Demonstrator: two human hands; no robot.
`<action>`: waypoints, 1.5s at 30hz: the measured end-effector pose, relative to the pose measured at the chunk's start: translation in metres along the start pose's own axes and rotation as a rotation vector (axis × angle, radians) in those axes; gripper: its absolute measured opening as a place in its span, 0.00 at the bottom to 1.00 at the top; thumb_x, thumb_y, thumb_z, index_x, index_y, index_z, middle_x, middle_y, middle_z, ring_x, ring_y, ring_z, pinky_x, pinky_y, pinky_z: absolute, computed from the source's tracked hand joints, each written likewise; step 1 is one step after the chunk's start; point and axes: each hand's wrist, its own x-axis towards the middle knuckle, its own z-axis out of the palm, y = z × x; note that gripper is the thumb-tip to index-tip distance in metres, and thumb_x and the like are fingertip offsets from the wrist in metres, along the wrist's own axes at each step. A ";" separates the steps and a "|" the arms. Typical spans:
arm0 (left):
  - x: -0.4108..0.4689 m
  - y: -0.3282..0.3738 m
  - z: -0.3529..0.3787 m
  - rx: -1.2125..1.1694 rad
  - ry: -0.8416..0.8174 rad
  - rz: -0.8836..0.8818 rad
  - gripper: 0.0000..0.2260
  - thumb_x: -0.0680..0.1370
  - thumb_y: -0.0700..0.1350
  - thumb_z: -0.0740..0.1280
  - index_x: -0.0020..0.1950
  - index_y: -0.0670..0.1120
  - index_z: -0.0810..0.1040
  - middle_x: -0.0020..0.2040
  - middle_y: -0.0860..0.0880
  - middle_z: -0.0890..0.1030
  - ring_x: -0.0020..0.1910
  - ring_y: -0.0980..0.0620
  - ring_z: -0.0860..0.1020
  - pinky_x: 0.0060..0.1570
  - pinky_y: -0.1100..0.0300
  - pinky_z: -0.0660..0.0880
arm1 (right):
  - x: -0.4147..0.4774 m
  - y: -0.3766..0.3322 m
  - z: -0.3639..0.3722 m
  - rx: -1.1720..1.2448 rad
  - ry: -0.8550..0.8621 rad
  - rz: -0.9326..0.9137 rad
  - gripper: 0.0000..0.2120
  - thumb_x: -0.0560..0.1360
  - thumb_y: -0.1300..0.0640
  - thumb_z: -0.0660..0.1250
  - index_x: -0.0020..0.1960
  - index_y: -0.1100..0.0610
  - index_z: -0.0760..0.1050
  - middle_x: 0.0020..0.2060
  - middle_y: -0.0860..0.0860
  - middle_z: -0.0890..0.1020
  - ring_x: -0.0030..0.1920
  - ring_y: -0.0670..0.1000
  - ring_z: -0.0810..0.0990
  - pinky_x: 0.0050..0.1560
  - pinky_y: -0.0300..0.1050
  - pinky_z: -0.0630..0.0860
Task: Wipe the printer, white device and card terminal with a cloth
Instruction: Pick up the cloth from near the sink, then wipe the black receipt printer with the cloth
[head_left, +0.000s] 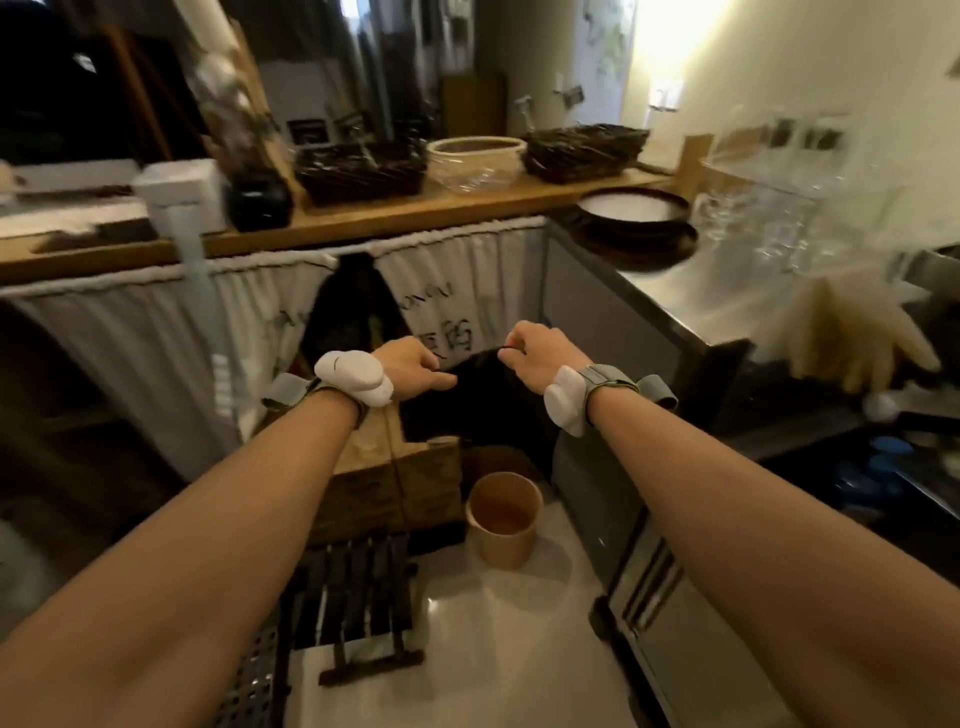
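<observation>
At frame centre, left hand (410, 364) and right hand (540, 348) each pinch a top corner of a limp black fabric cloth (483, 400), stretched between them and hanging down. Below it stands a round tan paper cup (503, 519) on a glossy white surface (493, 649). Woven dark wicker baskets (582, 150) sit on the wooden shelf (415, 213) above; printer, white device and terminal not identifiable.

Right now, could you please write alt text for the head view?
Both hands, left hand and right hand, hold a dark cloth stretched between them above a paper cup on a pale floor. Behind, a wooden shelf carries wicker baskets.
</observation>
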 end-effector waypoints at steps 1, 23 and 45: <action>-0.007 -0.013 -0.011 -0.040 0.034 -0.022 0.21 0.77 0.57 0.66 0.30 0.46 0.70 0.26 0.50 0.69 0.28 0.51 0.69 0.33 0.59 0.65 | 0.007 -0.018 0.008 -0.007 -0.019 -0.012 0.09 0.79 0.49 0.59 0.52 0.55 0.71 0.48 0.53 0.77 0.47 0.54 0.75 0.46 0.49 0.72; 0.012 -0.310 -0.165 -0.177 0.280 -0.288 0.21 0.80 0.55 0.62 0.34 0.41 0.70 0.29 0.45 0.69 0.27 0.49 0.66 0.30 0.58 0.59 | 0.233 -0.311 0.171 -0.057 -0.212 -0.321 0.14 0.78 0.51 0.61 0.52 0.62 0.76 0.47 0.59 0.80 0.49 0.59 0.79 0.52 0.54 0.75; 0.280 -0.510 -0.374 -0.770 0.324 -0.256 0.10 0.78 0.46 0.66 0.57 0.44 0.80 0.55 0.43 0.82 0.57 0.44 0.80 0.58 0.50 0.76 | 0.586 -0.440 0.263 0.604 -0.290 -0.024 0.09 0.77 0.59 0.58 0.52 0.55 0.77 0.34 0.58 0.82 0.32 0.57 0.82 0.35 0.49 0.81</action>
